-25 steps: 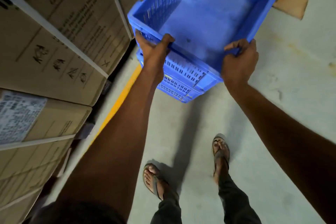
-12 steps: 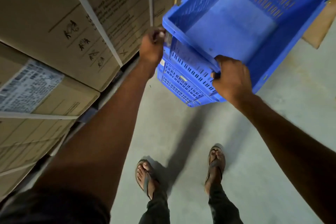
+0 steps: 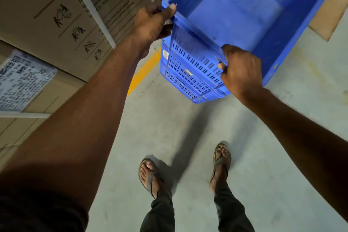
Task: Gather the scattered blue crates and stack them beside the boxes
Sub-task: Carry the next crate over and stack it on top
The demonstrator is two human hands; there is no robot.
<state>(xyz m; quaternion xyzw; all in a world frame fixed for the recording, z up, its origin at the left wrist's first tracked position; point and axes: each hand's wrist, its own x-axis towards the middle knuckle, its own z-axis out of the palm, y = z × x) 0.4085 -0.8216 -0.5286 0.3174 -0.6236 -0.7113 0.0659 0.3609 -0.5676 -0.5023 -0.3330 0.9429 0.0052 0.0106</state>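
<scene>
At eleven o'clock, the left hand (image 3: 150, 22) grasps the near corner of the top crate (image 3: 235, 17); at one o'clock the right hand (image 3: 240, 69) clamps its near rim. The crate sits on, or just above, a stack of blue crates (image 3: 188, 79), beside the cardboard boxes (image 3: 56, 15) at ten o'clock. This one looks nearly placed; whether others lie scattered elsewhere is out of view.

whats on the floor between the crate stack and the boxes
A yellow line painted on the concrete floor lies between the crate stack and the boxes, as the head view shows.
</scene>
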